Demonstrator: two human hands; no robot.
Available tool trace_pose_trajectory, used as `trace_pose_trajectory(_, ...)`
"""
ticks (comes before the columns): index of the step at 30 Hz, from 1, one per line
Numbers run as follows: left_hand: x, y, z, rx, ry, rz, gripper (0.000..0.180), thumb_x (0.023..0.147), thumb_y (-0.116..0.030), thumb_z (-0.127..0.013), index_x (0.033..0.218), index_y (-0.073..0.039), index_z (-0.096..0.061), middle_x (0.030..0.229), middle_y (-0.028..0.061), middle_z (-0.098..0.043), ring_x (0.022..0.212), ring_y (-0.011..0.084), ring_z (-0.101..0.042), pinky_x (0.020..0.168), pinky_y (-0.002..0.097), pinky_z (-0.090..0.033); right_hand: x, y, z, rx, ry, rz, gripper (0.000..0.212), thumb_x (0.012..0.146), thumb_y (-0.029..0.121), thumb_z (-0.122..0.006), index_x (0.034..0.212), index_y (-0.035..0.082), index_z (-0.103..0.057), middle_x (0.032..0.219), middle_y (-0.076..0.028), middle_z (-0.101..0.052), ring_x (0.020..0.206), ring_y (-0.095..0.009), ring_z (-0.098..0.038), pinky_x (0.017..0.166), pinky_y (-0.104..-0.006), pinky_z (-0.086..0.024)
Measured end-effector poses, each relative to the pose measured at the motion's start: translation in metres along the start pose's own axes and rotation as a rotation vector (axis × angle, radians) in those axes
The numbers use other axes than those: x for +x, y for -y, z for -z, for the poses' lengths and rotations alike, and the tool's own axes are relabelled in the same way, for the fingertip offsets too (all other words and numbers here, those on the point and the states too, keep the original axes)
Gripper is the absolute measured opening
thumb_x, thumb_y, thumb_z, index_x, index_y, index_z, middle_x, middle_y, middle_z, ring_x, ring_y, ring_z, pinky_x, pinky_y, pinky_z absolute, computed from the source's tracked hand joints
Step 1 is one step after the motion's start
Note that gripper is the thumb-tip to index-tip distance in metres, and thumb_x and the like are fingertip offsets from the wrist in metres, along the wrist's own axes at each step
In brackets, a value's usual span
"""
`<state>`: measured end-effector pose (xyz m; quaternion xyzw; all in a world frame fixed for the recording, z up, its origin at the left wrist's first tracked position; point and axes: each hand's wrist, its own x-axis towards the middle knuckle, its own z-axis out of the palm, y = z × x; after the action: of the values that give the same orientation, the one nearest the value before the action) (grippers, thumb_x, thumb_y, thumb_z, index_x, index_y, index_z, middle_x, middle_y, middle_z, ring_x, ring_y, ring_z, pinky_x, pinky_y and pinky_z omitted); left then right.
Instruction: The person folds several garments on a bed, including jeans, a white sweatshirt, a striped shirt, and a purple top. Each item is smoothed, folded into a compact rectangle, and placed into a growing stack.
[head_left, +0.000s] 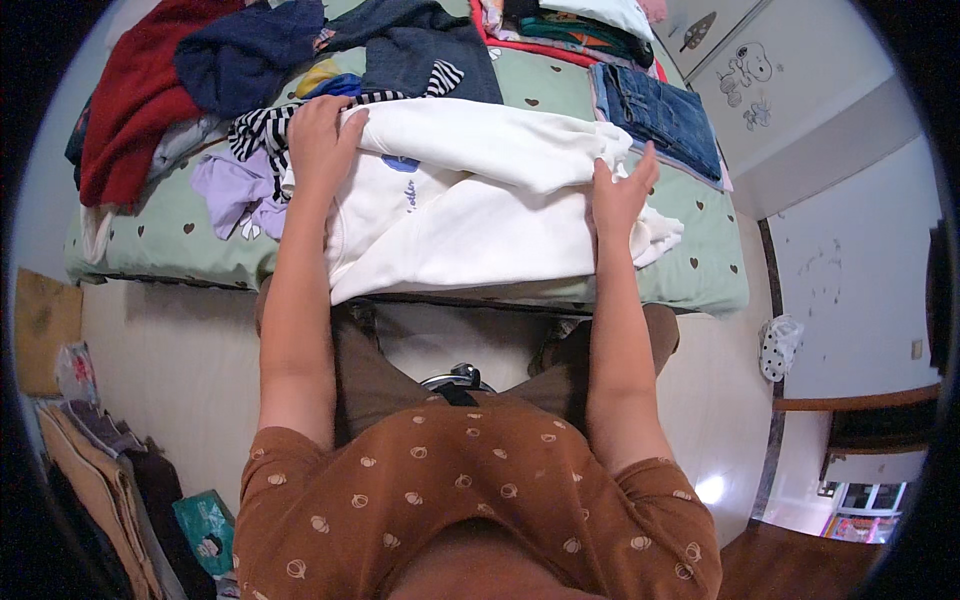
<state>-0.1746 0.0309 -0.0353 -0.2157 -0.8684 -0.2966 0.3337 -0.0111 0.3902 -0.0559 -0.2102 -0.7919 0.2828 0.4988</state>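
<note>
A white sweatshirt with a small blue print lies sideways on the green bed in front of me, its sleeves laid lengthwise across the body. My left hand grips the sweatshirt at its left end, by the upper sleeve, with the fingertips partly out of sight behind the cloth. At the other end, my right hand rests by the gathered cuffs, thumb and fingers spread apart against the fabric. One cuff pokes out to the right of that hand.
Piled at the back left are a red garment, a navy one and a lavender one. Black-and-white striped cloth lies beside my left hand. Folded jeans sit at the back right. The bed's front edge runs before my knees.
</note>
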Motion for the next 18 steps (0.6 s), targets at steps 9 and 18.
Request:
trace_pose_trajectory(9,-0.018,0.035,0.043,-0.071,0.244,0.296,0.074,0.074,-0.042,-0.077,0.132,-0.001,-0.058,0.128,0.0202,-0.060,0.117,0.0348,-0.056,0.101,0.0417,-0.043,-0.029,0.058,0.014,-0.097,0.751,0.496,0.078,0.069,0.037,-0.080,0.138,0.012,-0.054,0.141,-0.015,-0.055,0.131,-0.034,-0.048,0.112,-0.0444,-0.033)
trace_pose_trajectory(18,-0.013,0.057,0.038,-0.102,0.266,0.435,0.043,0.078,-0.032,-0.073,0.106,0.001,-0.066,0.096,0.0168,-0.071,0.087,0.0295,-0.068,0.082,0.0391,-0.051,-0.003,0.054,-0.017,0.201,0.650,0.272,0.045,0.074,-0.006,-0.058,0.113,0.010,-0.071,0.117,-0.015,-0.070,0.112,-0.033,-0.064,0.100,-0.0362,-0.047)
